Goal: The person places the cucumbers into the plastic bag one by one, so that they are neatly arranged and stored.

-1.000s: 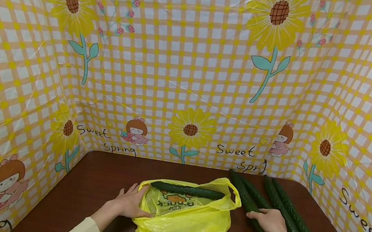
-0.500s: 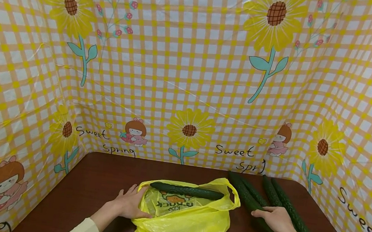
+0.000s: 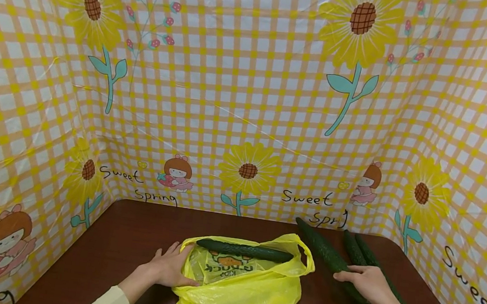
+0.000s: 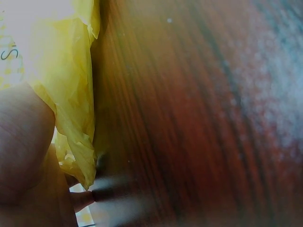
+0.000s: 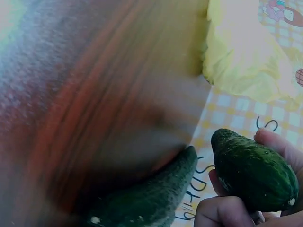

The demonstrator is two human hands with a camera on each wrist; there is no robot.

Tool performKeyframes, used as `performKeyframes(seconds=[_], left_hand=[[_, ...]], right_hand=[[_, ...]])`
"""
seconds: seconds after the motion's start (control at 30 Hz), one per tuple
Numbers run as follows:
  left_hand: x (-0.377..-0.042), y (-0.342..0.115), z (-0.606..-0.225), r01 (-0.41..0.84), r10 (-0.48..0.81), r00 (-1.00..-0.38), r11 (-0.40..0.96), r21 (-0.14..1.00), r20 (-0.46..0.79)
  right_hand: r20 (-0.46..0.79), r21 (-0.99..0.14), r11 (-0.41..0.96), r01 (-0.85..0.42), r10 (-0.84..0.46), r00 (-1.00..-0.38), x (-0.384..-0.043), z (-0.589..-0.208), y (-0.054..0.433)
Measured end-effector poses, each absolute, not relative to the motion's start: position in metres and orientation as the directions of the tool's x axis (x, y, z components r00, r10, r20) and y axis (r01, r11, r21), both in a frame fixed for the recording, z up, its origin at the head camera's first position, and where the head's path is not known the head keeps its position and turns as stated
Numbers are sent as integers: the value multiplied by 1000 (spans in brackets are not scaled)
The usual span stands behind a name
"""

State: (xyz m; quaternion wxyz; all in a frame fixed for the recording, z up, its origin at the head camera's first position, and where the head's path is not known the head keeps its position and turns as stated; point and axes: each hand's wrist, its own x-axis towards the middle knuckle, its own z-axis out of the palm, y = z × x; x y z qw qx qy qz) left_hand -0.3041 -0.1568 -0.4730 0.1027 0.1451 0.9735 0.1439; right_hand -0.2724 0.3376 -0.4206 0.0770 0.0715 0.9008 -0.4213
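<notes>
Over on the right of the surface (image 3: 125,239), the right hand (image 3: 365,286) grips a dark green cucumber (image 3: 321,248); its long axis slants, far tip pointing back and left to the checked cloth (image 3: 232,95), near end toward the person. The right wrist view shows fingers curled around its underside, which the head view hides. The left hand (image 3: 168,266) spreads its fingers at the yellow bag (image 3: 249,300), inside which another cucumber (image 3: 246,250) lies crosswise. Two more cucumbers (image 3: 355,249) are partly blocked by the right hand.
</notes>
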Motion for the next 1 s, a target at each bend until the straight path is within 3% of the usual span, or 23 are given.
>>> performKeyframes(seconds=[1.0], left_hand=[[-304,-157,-472,248,308,-938,917,313,-158]], right_hand=[[-120,-722,691,17,-101,-988,-278,-370,325]])
